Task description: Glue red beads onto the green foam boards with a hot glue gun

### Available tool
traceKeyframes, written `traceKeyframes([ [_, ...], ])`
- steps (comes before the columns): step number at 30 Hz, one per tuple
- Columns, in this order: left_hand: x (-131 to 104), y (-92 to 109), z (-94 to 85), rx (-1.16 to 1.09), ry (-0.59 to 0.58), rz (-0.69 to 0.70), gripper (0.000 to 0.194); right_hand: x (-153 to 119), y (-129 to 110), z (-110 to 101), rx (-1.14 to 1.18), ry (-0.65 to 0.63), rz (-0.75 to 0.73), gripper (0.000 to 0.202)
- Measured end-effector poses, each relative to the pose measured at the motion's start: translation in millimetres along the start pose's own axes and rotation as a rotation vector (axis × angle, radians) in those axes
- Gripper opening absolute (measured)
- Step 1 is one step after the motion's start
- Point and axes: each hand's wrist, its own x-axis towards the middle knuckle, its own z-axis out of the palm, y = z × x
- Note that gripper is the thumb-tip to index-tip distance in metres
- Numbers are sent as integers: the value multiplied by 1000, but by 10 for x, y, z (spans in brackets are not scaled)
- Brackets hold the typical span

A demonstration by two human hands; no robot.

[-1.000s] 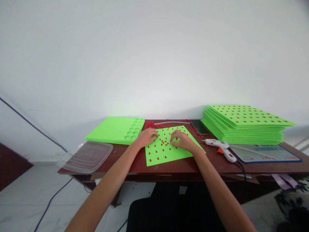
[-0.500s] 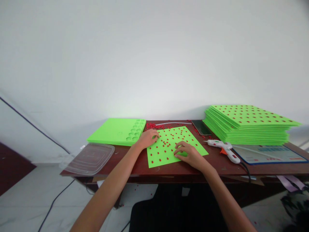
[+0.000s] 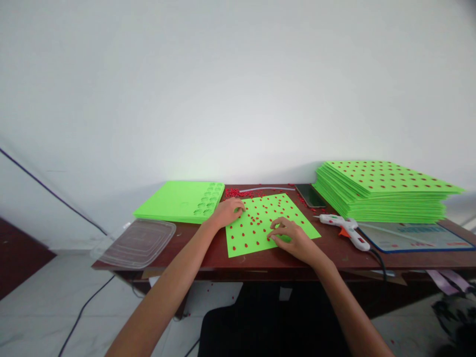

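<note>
green sheet (image 3: 250, 239) lies flat on the desk (image 3: 213, 250) right in front of me, dotted with small red pieces, plus a tighter cluster (image 3: 255, 219) near its middle. my right hand (image 3: 270, 233) is over the near part: thumb and index tips close together at a red piece (image 3: 268, 239), can't tell if pinched or just touched. left hand (image 3: 241, 208) is curled at the left edge of the sheet; can't tell if the fingers hold anything.

risks, my read: pieces look tiny, so a sloppy fingertip could nudge a neighbour out of line. right wrist dragging low could smear several. if the left hand slips, the sheet could skew. glue gun (image 3: 336, 221) sits just right of the sheet; a tug on its cord (image 3: 380, 259) could swing it into my forearm. bumping the red pile (image 3: 235, 193) could scatter strays.
</note>
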Motion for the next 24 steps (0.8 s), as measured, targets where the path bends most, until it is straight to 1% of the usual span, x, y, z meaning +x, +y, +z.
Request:
traceKeyframes([
  [6,1,9,-5,-2,-4,-12,21,-6,-21,-11,-23,-44,1,13],
  [16,-2,42,-36,-5,-5,-15,21,2,-24,2,-59,-35,-5,13],
  [24,-3,33,-19,-4,-1,-9,21,-8,-7,-1,-86,-40,-1,11],
])
